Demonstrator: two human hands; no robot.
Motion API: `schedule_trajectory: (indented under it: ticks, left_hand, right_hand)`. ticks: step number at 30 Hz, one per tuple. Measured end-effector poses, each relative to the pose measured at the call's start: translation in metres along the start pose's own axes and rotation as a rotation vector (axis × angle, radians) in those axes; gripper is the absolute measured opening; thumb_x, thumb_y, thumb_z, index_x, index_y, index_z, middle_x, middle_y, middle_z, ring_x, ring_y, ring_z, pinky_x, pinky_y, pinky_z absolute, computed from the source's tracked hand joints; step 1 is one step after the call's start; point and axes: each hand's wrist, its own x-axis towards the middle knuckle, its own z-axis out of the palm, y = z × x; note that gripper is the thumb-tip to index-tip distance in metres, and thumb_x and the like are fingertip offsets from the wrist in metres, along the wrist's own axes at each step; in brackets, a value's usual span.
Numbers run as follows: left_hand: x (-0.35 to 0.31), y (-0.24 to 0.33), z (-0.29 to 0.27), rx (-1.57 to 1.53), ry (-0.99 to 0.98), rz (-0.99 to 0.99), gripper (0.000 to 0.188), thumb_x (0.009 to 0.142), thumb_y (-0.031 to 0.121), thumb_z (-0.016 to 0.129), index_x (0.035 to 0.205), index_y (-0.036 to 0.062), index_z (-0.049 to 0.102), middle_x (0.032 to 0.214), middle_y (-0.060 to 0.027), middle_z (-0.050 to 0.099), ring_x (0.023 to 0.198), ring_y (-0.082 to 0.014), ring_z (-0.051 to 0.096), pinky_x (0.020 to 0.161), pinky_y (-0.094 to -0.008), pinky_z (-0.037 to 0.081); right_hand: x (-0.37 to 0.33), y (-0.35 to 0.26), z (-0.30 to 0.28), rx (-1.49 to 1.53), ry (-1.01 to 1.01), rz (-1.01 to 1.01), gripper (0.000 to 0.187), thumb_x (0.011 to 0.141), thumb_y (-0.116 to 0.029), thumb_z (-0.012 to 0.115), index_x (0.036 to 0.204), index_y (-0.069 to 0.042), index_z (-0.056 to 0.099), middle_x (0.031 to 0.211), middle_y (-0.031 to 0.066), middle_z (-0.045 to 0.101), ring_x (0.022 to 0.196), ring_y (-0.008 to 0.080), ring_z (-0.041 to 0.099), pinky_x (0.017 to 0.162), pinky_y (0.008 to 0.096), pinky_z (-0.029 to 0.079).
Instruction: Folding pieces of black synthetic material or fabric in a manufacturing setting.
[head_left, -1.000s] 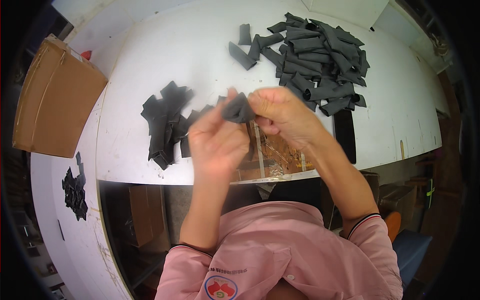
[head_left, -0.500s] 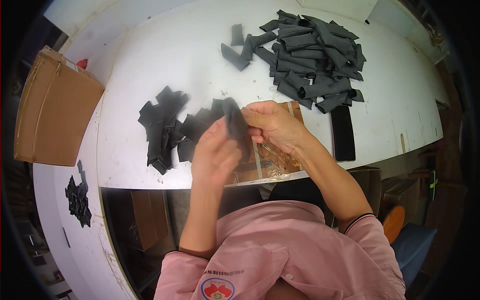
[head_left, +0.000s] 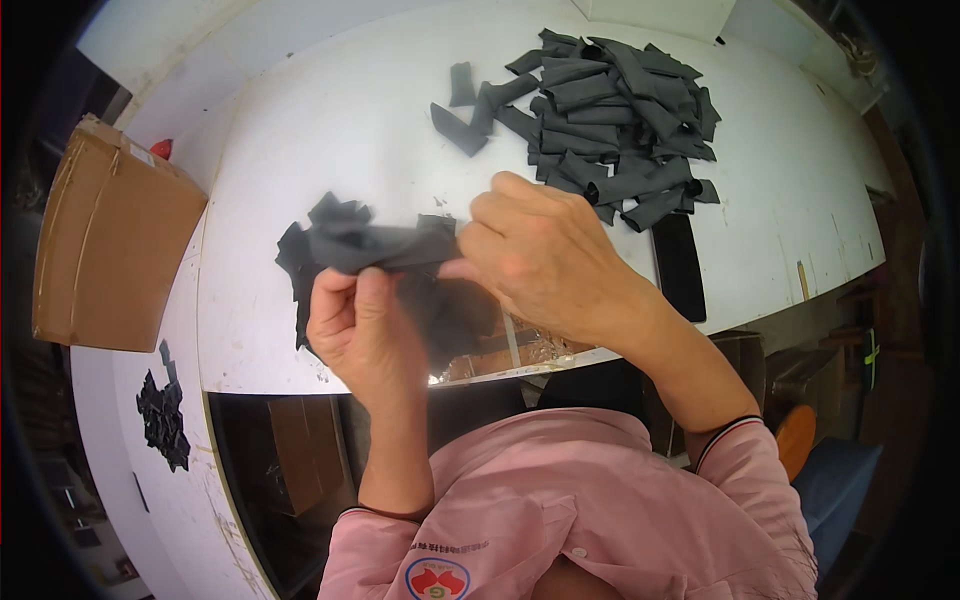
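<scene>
Between my two hands, a dark grey fabric tube point(head_left: 390, 246) is stretched sideways, slightly blurred by motion. My left hand point(head_left: 365, 335) pinches its lower left part between thumb and fingers. My right hand point(head_left: 545, 255) is closed on its right end, and the back of the hand hides the grip. Behind and below the tube lie more dark fabric pieces point(head_left: 292, 250), partly hidden by it and my left hand. At the upper right of the table sits a big heap of similar grey tubes point(head_left: 620, 115), with several loose tubes point(head_left: 458, 130) at its left.
A brown taped board point(head_left: 490, 362) lies at the table's front edge beneath my hands. A flat black rectangular object point(head_left: 680, 268) is right of my right hand. At left stand a cardboard box point(head_left: 115, 240) and, nearer, a small dark fabric pile point(head_left: 163, 420) on the white side surface point(head_left: 110, 400).
The tube has turned from upright to stretched sideways. My left hand has shifted left and turned over; my right hand has rolled so its back faces up. The view has tilted slightly.
</scene>
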Motion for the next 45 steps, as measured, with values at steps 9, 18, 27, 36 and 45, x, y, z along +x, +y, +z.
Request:
schedule_trajectory:
  ticks: [9, 18, 27, 36, 45]
  left_hand:
    - [0.008, -0.008, 0.011, 0.012, -0.335, -0.329, 0.017, 0.074, -0.006, 0.056, 0.09, -0.0013, 0.057, 0.081, -0.0049, 0.058, 0.075, -0.0063, 0.052, 0.059, -0.0203, 0.044]
    - [0.02, -0.007, 0.011, 0.341, -0.603, -0.555, 0.01, 0.072, 0.004, 0.064, 0.078, -0.0021, 0.059, 0.065, -0.0023, 0.058, 0.061, -0.0063, 0.052, 0.055, -0.0202, 0.042]
    - [0.012, 0.0, 0.012, 0.116, -0.326, -0.085, 0.013, 0.08, 0.005, 0.056, 0.092, -0.0018, 0.057, 0.086, -0.0077, 0.06, 0.076, -0.0109, 0.054, 0.07, -0.0237, 0.043]
    - [0.007, -0.015, -0.01, -0.217, -0.224, -0.291, 0.011, 0.084, 0.01, 0.053, 0.092, 0.0037, 0.055, 0.089, -0.0046, 0.059, 0.083, -0.0112, 0.054, 0.078, -0.0269, 0.042]
    - [0.011, -0.055, -0.061, 0.861, -0.255, -0.091, 0.02, 0.075, 0.001, 0.057, 0.094, -0.0019, 0.055, 0.086, -0.0094, 0.059, 0.077, -0.0139, 0.056, 0.068, -0.0243, 0.044]
  right_hand:
    - [-0.033, 0.024, 0.048, 0.239, -0.01, 0.121, 0.026, 0.076, -0.024, 0.059, 0.065, -0.001, 0.055, 0.064, 0.0103, 0.055, 0.065, 0.027, 0.055, 0.056, 0.0366, 0.043]
    - [-0.047, 0.02, 0.067, 0.424, 0.042, 0.193, 0.02, 0.078, -0.024, 0.056, 0.072, -0.004, 0.056, 0.065, 0.0122, 0.055, 0.058, 0.0297, 0.055, 0.052, 0.0393, 0.043]
    - [-0.027, 0.015, 0.039, 0.31, 0.02, 0.209, 0.03, 0.079, -0.026, 0.056, 0.065, 0.001, 0.052, 0.062, 0.0135, 0.054, 0.058, 0.0292, 0.055, 0.053, 0.0369, 0.042]
    - [-0.035, 0.015, 0.049, 0.205, -0.137, 0.214, 0.029, 0.077, -0.025, 0.058, 0.06, -0.002, 0.052, 0.058, 0.0126, 0.05, 0.057, 0.03, 0.051, 0.053, 0.0369, 0.041]
    - [0.009, 0.084, 0.009, 0.875, 0.327, 0.595, 0.047, 0.089, -0.04, 0.038, 0.087, 0.003, 0.057, 0.058, -0.0004, 0.048, 0.05, 0.0063, 0.045, 0.049, 0.0209, 0.039]
